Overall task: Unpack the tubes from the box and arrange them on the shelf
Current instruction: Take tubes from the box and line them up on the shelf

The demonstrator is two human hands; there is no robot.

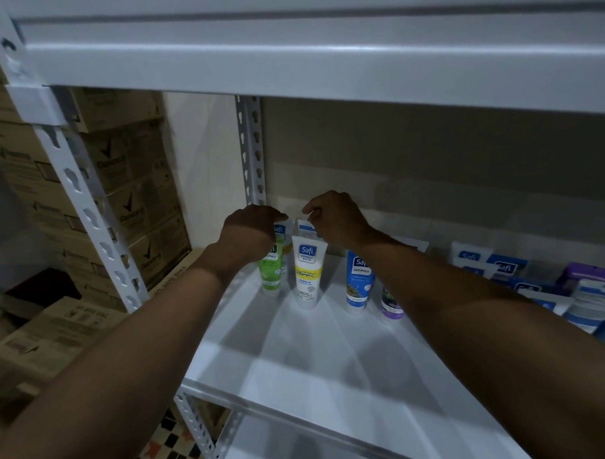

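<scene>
brown cartons (135,187) stand stacked at the left of the frame, behind the rack's slotted white post (88,216), and an upper shelf board (322,57) spans the top. at the right edge, blue and white small boxes (501,267) lie crowded together, too overlapped to count. both forearms reach in from the bottom corners. the right forearm covers part of the blue tube (358,285) and most of the purple tube (390,305), and the left wrist hides the top of the green tube (271,275).

six tubes show on the white shelf (316,359), all at its back left: four in a front row and two behind. they stand cap down, crimped end up. the white and yellow tube (307,273) reads "safi".

the left hand (249,231) curls its fingers over the back left tube (281,230), and the right hand (333,218) curls over the back right tube (305,227). whether either hand actually grips cannot be told.
</scene>
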